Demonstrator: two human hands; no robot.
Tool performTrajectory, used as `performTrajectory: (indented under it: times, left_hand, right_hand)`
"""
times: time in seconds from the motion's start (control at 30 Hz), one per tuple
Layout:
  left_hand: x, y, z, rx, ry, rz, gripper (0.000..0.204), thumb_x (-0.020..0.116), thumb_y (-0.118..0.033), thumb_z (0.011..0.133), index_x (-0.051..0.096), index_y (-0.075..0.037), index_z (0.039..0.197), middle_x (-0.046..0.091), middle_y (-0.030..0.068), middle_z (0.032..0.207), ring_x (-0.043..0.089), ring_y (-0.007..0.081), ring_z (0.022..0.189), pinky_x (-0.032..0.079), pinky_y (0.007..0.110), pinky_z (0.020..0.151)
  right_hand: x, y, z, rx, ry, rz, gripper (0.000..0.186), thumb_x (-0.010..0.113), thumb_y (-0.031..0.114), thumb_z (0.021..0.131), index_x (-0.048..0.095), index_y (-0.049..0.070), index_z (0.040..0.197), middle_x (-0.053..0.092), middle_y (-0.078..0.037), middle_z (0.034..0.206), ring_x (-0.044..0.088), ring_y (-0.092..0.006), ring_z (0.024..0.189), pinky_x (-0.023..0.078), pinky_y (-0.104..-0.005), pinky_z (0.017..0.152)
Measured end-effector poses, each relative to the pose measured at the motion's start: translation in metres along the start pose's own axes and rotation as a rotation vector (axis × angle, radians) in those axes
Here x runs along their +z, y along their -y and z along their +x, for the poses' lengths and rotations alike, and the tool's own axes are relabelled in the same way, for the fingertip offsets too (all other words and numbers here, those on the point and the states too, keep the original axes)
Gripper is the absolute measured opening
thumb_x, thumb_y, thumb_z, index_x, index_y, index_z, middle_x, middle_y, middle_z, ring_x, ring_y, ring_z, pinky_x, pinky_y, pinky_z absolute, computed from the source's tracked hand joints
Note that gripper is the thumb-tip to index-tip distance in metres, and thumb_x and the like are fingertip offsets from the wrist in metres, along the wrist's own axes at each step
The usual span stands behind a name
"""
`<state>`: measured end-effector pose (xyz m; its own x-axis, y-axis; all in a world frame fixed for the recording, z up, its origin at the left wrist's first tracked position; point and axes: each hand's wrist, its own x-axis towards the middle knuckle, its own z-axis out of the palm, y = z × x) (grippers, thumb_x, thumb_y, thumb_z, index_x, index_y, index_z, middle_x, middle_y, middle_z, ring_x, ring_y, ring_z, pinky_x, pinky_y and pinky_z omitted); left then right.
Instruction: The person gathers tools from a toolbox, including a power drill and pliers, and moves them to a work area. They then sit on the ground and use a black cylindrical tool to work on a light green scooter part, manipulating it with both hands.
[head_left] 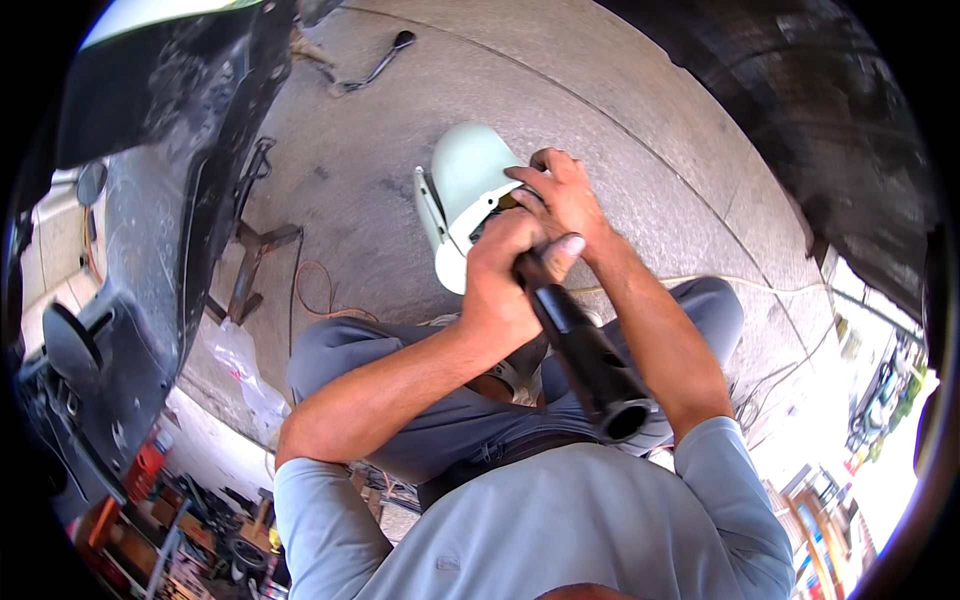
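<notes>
My left hand (505, 270) is closed around a black tube-shaped tool (580, 360), whose hollow round end points back toward my body. The tool's far end is hidden behind my hands. Just beyond it, my right hand (568, 195) grips the right edge of a pale green rounded shell (475, 160), which looks like a car mirror cover. Its rim is a lighter, cut-out frame, and a narrow slotted piece stands along its left side. The shell is in front of my bent legs, above the concrete; whether it touches the floor I cannot tell.
Dark vehicle bodywork (160, 230) stands close on the left, and a large black panel (800, 110) curves overhead at right. A metal stand (250, 265), an orange cord (318, 285), a plastic bag (245, 375) and a long-handled tool (380, 68) lie about. Clutter (220, 540) fills the lower left.
</notes>
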<state>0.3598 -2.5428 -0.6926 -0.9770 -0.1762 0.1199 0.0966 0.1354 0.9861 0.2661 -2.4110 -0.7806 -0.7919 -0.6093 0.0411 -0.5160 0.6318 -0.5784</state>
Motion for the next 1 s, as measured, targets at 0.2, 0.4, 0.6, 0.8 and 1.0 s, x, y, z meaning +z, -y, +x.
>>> performTrajectory:
  times: [0.2, 0.4, 0.6, 0.8, 1.0]
  left_hand:
    - [-0.005, -0.011, 0.001, 0.006, -0.016, 0.018, 0.03, 0.077, -0.013, 0.087, 0.051, -0.004, 0.076, 0.051, 0.0053, 0.072, 0.048, 0.0197, 0.069, 0.043, 0.035, 0.066]
    - [-0.004, -0.009, 0.0, 0.055, -0.065, -0.023, 0.031, 0.078, -0.013, 0.085, 0.05, -0.004, 0.072, 0.053, 0.0093, 0.07, 0.05, 0.025, 0.066, 0.04, 0.039, 0.063]
    - [0.0, -0.011, 0.002, 0.13, -0.096, 0.017, 0.038, 0.08, -0.016, 0.083, 0.046, -0.005, 0.07, 0.052, 0.0121, 0.069, 0.051, 0.0309, 0.066, 0.04, 0.042, 0.063]
    - [-0.003, -0.014, 0.001, 0.117, -0.087, 0.021, 0.037, 0.079, -0.014, 0.083, 0.046, -0.005, 0.071, 0.051, 0.0115, 0.068, 0.052, 0.031, 0.067, 0.04, 0.042, 0.065]
    - [-0.005, -0.012, -0.003, 0.089, -0.076, 0.011, 0.034, 0.079, -0.014, 0.083, 0.048, -0.005, 0.072, 0.052, 0.011, 0.069, 0.052, 0.0287, 0.067, 0.041, 0.041, 0.064]
  right_hand:
    - [0.008, 0.001, 0.004, 0.015, 0.063, 0.09, 0.028, 0.066, 0.022, 0.091, 0.07, 0.011, 0.117, 0.07, -0.015, 0.112, 0.063, -0.0325, 0.111, 0.044, -0.0446, 0.101]
    - [0.001, 0.011, 0.003, 0.015, -0.032, 0.227, 0.026, 0.065, 0.014, 0.091, 0.069, 0.003, 0.115, 0.07, -0.017, 0.113, 0.062, -0.0356, 0.112, 0.044, -0.0441, 0.101]
    - [0.004, 0.019, -0.005, -0.034, -0.093, 0.147, 0.025, 0.067, 0.012, 0.089, 0.07, 0.002, 0.112, 0.07, -0.018, 0.113, 0.062, -0.0361, 0.112, 0.047, -0.0439, 0.098]
    - [0.008, 0.019, -0.009, -0.028, -0.099, 0.128, 0.026, 0.067, 0.012, 0.089, 0.07, 0.004, 0.113, 0.069, -0.018, 0.116, 0.062, -0.0369, 0.113, 0.049, -0.0442, 0.097]
    - [0.01, 0.016, -0.011, 0.067, 0.008, 0.324, 0.027, 0.061, 0.019, 0.096, 0.068, 0.007, 0.119, 0.064, -0.019, 0.128, 0.06, -0.0387, 0.119, 0.047, -0.0443, 0.102]
